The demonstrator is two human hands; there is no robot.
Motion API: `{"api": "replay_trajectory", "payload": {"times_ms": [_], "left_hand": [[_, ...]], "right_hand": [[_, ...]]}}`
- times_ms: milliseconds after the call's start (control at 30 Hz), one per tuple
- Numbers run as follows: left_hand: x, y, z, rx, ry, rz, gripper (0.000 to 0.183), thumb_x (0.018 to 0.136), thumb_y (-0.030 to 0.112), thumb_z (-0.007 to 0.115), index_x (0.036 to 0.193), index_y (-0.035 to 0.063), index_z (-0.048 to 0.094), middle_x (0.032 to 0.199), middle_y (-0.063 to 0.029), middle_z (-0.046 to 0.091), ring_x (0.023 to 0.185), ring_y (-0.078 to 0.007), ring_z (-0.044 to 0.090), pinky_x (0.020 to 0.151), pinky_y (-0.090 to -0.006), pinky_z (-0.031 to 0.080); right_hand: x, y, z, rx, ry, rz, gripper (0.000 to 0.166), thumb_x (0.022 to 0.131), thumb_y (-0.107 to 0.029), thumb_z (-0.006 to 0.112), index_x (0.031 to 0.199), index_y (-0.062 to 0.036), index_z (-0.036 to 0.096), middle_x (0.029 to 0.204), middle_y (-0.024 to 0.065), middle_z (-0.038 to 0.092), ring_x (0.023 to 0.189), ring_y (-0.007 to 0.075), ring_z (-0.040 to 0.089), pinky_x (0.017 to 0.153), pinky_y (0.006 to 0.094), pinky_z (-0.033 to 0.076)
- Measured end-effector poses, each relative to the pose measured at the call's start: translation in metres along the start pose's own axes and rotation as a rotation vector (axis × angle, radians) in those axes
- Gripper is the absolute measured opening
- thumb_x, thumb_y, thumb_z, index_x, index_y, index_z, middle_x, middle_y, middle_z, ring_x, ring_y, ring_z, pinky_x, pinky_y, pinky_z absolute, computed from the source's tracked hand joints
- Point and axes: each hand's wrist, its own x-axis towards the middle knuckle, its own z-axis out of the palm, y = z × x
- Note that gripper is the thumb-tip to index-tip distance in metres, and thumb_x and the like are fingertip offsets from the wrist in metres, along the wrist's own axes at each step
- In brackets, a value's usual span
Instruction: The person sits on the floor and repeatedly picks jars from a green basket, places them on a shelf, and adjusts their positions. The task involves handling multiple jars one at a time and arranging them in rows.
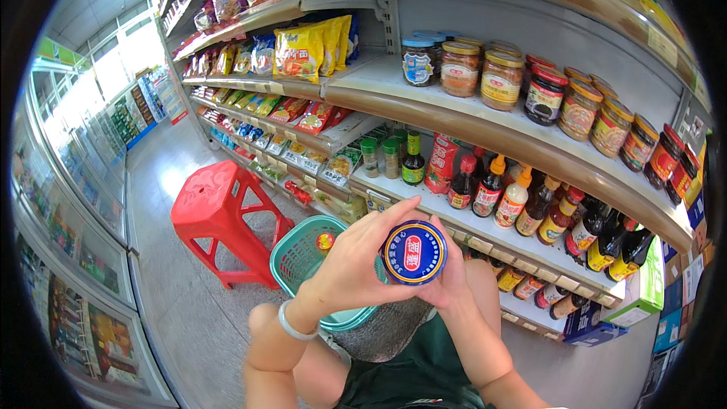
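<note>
Between my two hands is a jar with a dark blue, gold-rimmed lid [414, 253] that bears writing. The lid faces up at me and hides the jar's body. My left hand [355, 255], with a pale bangle at the wrist, curls round the jar's left side. Around its right side my right hand [452, 272] is closed, its fingers mostly hidden behind the jar. A turquoise plastic basket [292, 253] stands below and behind my left hand. Inside it is an item with a red and yellow top [325, 242].
A red plastic stool [207, 196] stands left of the basket. Ahead, one shelf [363, 91] carries glass jars [502, 79] and yellow noodle packets [299, 52]. Sauce bottles [512, 204] line the shelf below. Glass-door coolers [74, 210] flank the aisle at left; cartons [676, 284] are stacked at right.
</note>
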Motion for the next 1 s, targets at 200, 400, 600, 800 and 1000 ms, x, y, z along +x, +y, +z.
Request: {"api": "replay_trajectory", "payload": {"times_ms": [200, 400, 600, 800, 1000], "left_hand": [[-0.008, 0.023, 0.017, 0.221, 0.142, 0.135, 0.093, 0.056, 0.017, 0.089, 0.135, -0.0003, 0.043, 0.122, -0.0108, 0.062, 0.101, -0.0271, 0.052, 0.094, -0.0374, 0.041], [-0.014, 0.014, 0.031, -0.114, 0.285, -0.118, 0.083, 0.072, 0.02, 0.083, 0.138, -0.0038, 0.038, 0.131, -0.0163, 0.051, 0.118, -0.0219, 0.05, 0.1, -0.0343, 0.041], [-0.017, 0.009, 0.035, -0.901, 0.156, -0.38, 0.064, 0.088, 0.017, 0.071, 0.139, -0.0008, 0.036, 0.126, -0.0087, 0.054, 0.113, -0.0147, 0.054, 0.096, -0.0307, 0.044], [-0.006, 0.004, 0.015, -1.066, 0.17, -0.548, 0.053, 0.082, 0.006, 0.074, 0.129, 0.0008, 0.048, 0.117, -0.0061, 0.06, 0.106, -0.013, 0.057, 0.095, -0.0297, 0.046], [0.04, -0.029, -0.028, -0.8, 0.207, -0.435, 0.057, 0.074, 0.003, 0.08, 0.124, 0.0008, 0.054, 0.111, -0.0067, 0.065, 0.101, -0.0138, 0.062, 0.092, -0.0305, 0.05]], "right_hand": [[-0.005, 0.007, 0.013, 0.064, -0.049, -0.104, 0.04, 0.101, -0.042, 0.038, 0.115, -0.0107, 0.059, 0.11, 0.0108, 0.065, 0.099, 0.0247, 0.065, 0.081, 0.0395, 0.057], [-0.009, 0.022, 0.035, -0.203, 0.184, -0.487, 0.053, 0.101, -0.049, 0.034, 0.124, -0.0059, 0.053, 0.121, 0.0097, 0.06, 0.112, 0.021, 0.058, 0.099, 0.0373, 0.046], [-0.006, 0.034, 0.03, -0.681, 0.234, -0.976, 0.05, 0.102, -0.044, 0.036, 0.132, -0.0042, 0.037, 0.124, 0.0106, 0.052, 0.113, 0.0191, 0.054, 0.099, 0.0349, 0.043], [0.007, 0.025, 0.024, -1.388, 0.069, -1.246, 0.042, 0.098, -0.023, 0.049, 0.13, 0.0015, 0.037, 0.127, 0.0203, 0.044, 0.119, 0.0301, 0.044, 0.105, 0.0391, 0.032], [0.037, -0.024, 0.051, -1.641, -0.041, -0.848, 0.054, 0.094, -0.01, 0.056, 0.141, 0.0025, 0.032, 0.136, 0.0205, 0.044, 0.128, 0.0282, 0.043, 0.107, 0.0364, 0.033]]}}
